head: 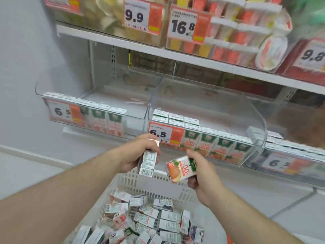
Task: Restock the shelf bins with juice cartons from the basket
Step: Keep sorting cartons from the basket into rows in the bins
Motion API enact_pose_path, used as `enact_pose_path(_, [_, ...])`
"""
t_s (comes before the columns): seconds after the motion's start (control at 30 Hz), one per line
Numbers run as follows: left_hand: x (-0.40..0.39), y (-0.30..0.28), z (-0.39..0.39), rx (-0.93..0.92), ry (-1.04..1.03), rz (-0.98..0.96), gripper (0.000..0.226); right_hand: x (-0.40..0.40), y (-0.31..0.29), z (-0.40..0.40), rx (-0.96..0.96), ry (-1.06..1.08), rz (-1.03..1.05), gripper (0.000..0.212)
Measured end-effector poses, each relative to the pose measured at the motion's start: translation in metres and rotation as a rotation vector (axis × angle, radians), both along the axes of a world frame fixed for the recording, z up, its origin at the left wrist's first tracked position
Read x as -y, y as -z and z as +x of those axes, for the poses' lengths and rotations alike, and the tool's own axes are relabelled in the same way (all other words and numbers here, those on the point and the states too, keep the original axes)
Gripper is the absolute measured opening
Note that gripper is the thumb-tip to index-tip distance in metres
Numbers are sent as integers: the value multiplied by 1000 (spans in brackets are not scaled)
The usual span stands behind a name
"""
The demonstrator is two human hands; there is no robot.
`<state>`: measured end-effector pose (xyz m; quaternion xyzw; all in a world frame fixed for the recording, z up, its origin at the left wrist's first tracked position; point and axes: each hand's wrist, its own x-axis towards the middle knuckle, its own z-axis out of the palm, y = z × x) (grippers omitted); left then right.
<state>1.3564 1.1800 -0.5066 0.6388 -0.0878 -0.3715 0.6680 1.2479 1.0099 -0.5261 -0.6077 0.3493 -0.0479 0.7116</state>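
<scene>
From the head view, the left hand (139,153) has its grip clamped on one carton (147,162), held upright with the barcode face toward the camera, fingers wrapped over its top. The right hand (204,171) has its grip clamped on a second carton (181,169), tilted, orange print showing, thumb on the dark top end. Both grips hang above the far rim of the basket (158,182), and below and behind them the basket holds a loose heap of cartons (149,219) lying every way. Ahead of and above the grips stands the middle bin (207,110), its front row filled, two short stacks at its back left, bare floor behind; the left bin (91,106) lies up and to the left of the left grip. The likeliest trouble, I judge: the two held cartons are just beside each other and may knock together as they travel forward. The bin's clear front lip stands above the front row, so a carton carried too low could catch on it or topple the standing row. The left carton faces backward and would need turning or it shelves print-inward. The flavours in the left bin are too blurred to tell, so a carton could go into the wrong bin.
</scene>
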Motion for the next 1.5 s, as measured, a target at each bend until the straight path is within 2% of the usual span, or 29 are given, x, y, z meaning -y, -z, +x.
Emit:
enact_pose_path(0.13, [-1,-17,-4,86,36,46,29,2,-33,3,61,13,-23,30])
enact_pose_path(0.27, [18,-29,-6,231,-66,28,26,22,-79,14,199,9,-266,23])
enact_pose_path(0.33, [27,-33,-7,429,-107,110,27,41,-104,21,247,50,-424,21])
enact_pose_path(0.43, [35,-33,-7,832,-135,339,21,73,-123,37,262,97,-582,22])
enact_pose_path(0.5, [38,-33,-5,1004,-134,412,28,90,-121,51,235,119,-617,22])
enact_pose_path(0.57, [41,-31,-1,1071,-128,459,48,104,-113,69,188,136,-655,23])
enact_pose_path(0.63, [42,-29,2,1093,-121,538,57,113,-105,86,122,135,-728,24])
enact_pose_path(0.73, [43,-25,3,1124,-107,675,59,122,-99,104,-52,12,-881,26])
enact_pose_path(0.83, [45,-24,0,1153,-93,725,61,129,-94,111,-218,-182,-989,25])
enact_pose_path(0.9, [45,-24,-2,1165,-84,738,63,131,-89,113,-256,-328,-975,22])
enact_pose_path(1.03, [45,-23,-2,1164,-87,741,64,136,-85,112,-289,-547,-804,25])
enact_pose_path(1.13, [46,-23,-1,1172,-82,741,64,142,-86,116,-323,-610,-514,34])
enact_pose_path(1.2, [46,-23,-1,1169,-82,740,64,145,-88,120,-349,-640,-402,40])
enact_pose_path(1.27, [47,-22,-1,1165,-85,736,63,148,-88,121,-385,-672,-373,50])
enact_pose_path(1.3, [47,-22,-1,1162,-86,732,63,148,-87,122,-386,-675,-374,49])
enact_pose_path(1.4, [47,-20,0,1148,-97,717,62,147,-86,122,-364,-667,-428,25])
enact_pose_path(1.5, [48,-19,0,1135,-107,698,62,148,-87,123,-392,-687,-423,27])
